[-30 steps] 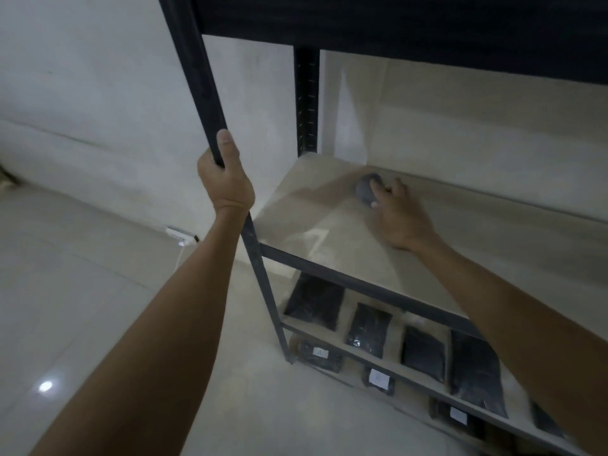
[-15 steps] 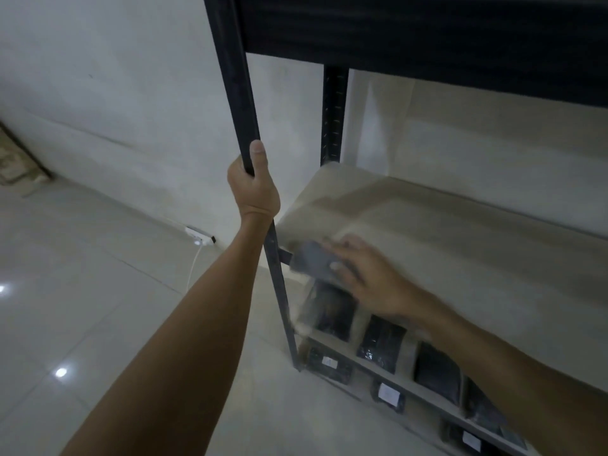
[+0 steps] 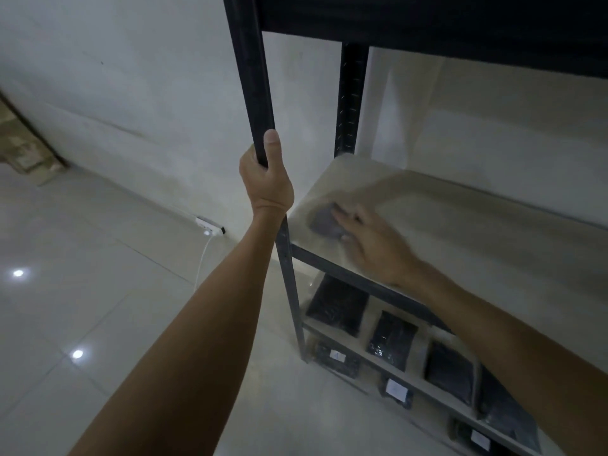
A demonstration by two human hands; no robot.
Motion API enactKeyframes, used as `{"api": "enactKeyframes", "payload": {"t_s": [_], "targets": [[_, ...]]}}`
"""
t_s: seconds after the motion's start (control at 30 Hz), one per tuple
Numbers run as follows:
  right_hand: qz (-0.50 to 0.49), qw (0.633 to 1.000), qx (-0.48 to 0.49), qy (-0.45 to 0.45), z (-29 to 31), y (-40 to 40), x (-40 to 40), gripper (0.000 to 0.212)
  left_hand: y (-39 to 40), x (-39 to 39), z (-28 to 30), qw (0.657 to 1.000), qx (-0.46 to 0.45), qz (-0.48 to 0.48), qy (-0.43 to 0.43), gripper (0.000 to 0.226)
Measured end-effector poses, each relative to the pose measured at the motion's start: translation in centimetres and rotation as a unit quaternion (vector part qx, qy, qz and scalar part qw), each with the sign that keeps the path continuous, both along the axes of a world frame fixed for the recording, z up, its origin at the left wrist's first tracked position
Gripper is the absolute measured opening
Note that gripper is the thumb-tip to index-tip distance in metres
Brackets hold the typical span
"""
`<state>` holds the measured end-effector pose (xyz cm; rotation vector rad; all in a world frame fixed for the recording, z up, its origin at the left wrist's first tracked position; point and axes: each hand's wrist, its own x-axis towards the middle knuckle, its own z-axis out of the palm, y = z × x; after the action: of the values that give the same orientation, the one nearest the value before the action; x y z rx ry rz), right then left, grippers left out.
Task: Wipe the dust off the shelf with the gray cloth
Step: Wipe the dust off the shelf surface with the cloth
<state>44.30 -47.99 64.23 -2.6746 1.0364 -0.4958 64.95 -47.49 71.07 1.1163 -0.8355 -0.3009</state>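
Gray cloth (image 3: 324, 222) lies under the flat fingers of the right hand (image 3: 371, 245), pressed onto the pale shelf (image 3: 460, 232) at frame centre. Left of it, the left hand (image 3: 266, 179) grips the black upright post (image 3: 253, 77). Dark bags (image 3: 335, 304) sit on the lower shelf.

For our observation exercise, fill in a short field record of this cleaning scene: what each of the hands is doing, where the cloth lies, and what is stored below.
left hand: grips the dark front post of the shelf unit
right hand: presses flat on the gray cloth, blurred
cloth position: front left corner of the pale shelf board
lower shelves: dark packets lying flat
floor: white power strip by the wall
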Motion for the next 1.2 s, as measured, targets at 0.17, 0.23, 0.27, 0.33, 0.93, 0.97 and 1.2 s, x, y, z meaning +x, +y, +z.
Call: {"api": "enactKeyframes", "payload": {"t_s": [0.17, 0.23, 0.27, 0.33, 0.93, 0.97, 1.2], "targets": [[0.116, 0.99, 0.072, -0.023, 1.0, 5.0, 0.4, 0.053, -0.2, 0.3, -0.2, 1.0, -0.009, -0.005, 0.004, 0.08], [0.127, 0.982, 0.121, -0.069, 1.8, 4.3, -0.5, 0.05, -0.3, 0.3, -0.2, 1.0, -0.012, -0.009, 0.0, 0.087], [0.11, 0.98, 0.131, -0.099, 2.3, 2.9, -0.8, 0.047, -0.2, 0.3, -0.2, 1.0, -0.011, -0.009, 0.0, 0.087], [0.024, 0.985, 0.106, -0.131, 3.3, -1.4, -0.8, 0.044, -0.2, 0.2, -0.2, 1.0, -0.008, -0.008, -0.001, 0.084], [0.115, 0.992, 0.042, -0.009, 0.4, -0.1, 3.2, 0.049, 0.5, -0.4, 0.3, 1.0, 0.008, 0.001, 0.02, 0.097], [0.127, 0.991, 0.038, -0.007, 0.2, 0.5, 2.8, 0.051, 0.5, -0.4, 0.3, 1.0, 0.005, 0.0, 0.024, 0.1], [0.154, 0.987, 0.051, -0.006, -0.3, 5.6, 0.4, 0.051, 0.9, -0.4, 1.0, 0.999, 0.019, -0.013, 0.028, 0.082]]}}
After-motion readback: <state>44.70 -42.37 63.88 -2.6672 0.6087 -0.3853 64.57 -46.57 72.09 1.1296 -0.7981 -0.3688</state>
